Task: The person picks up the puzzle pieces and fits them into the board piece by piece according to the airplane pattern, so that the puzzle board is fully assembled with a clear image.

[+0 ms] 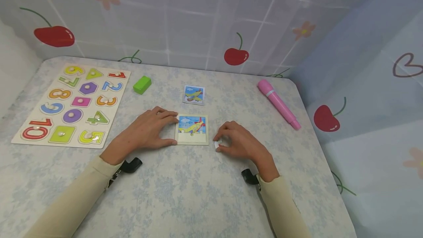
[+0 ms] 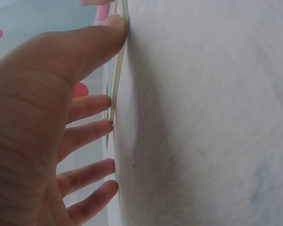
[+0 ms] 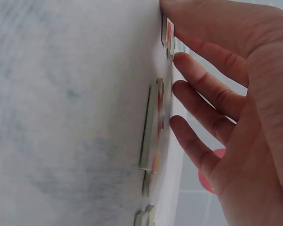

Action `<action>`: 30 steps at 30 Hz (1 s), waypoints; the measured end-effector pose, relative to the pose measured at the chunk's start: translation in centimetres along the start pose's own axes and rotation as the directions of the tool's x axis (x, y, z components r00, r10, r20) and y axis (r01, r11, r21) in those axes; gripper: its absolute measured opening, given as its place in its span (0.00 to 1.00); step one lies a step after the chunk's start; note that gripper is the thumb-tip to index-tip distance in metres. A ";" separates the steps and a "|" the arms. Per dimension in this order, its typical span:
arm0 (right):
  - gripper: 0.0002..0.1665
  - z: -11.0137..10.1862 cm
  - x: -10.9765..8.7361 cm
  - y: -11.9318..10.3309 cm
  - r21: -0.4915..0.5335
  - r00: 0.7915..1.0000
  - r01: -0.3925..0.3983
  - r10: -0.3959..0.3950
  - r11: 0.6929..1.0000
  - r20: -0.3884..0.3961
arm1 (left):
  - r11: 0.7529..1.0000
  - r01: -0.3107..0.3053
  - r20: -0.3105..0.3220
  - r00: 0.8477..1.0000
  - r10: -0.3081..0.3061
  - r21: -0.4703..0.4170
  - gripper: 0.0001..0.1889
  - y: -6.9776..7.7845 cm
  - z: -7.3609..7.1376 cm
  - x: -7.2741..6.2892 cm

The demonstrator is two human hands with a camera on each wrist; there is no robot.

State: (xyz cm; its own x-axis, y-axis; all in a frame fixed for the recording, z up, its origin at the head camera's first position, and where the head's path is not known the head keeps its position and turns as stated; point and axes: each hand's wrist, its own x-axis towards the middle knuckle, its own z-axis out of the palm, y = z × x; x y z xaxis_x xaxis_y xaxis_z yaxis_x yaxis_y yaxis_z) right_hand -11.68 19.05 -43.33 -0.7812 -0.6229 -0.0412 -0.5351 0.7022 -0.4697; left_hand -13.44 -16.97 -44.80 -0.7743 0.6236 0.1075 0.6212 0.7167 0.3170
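Observation:
A small jigsaw board (image 1: 192, 143) lies in the middle of the table, its upper part filled with an airplane picture and its lower strip bare. My left hand (image 1: 147, 129) rests at the board's left edge, thumb and fingertips touching it with the fingers fairly straight. Just right of the board, my right hand (image 1: 239, 140) pinches a small puzzle piece (image 1: 216, 145) between thumb and finger, close to the table. In the right wrist view, more puzzle pieces (image 3: 151, 127) lie under this hand, mostly hidden from the head view.
An airplane picture card (image 1: 194, 95) lies behind the board. A green block (image 1: 142, 85) and a number-and-shape peg board (image 1: 110, 120) are at the left. On the right lies a pink pen-shaped stick (image 1: 281, 105). A printed curtain (image 1: 198, 21) hangs behind the table.

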 end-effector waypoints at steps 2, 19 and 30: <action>0.14 0.0 0.1 0.0 -0.010 1.000 0.003 -0.003 1.000 -0.003 | 1.000 0.001 0.000 1.000 -0.001 -0.001 0.40 0.0 0.0 0.0; 0.15 -0.5 1.8 -0.9 -0.078 0.999 0.043 -0.044 0.996 -0.013 | 1.000 -0.001 0.001 1.000 0.001 -0.003 0.40 0.1 0.0 0.0; 0.15 -0.4 4.0 -2.4 -0.086 0.990 0.137 -0.139 0.987 -0.022 | 1.000 0.000 0.006 1.000 0.000 -0.002 0.40 0.1 -0.2 0.0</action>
State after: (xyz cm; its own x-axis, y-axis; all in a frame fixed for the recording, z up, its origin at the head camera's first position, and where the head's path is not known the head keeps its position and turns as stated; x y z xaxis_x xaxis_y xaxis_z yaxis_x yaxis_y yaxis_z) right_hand -13.70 15.01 -42.05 -0.7060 -0.7069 0.0436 -0.6625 0.6375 -0.3933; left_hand -13.41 -16.96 -44.60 -0.7736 0.6254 0.1017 0.6209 0.7160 0.3191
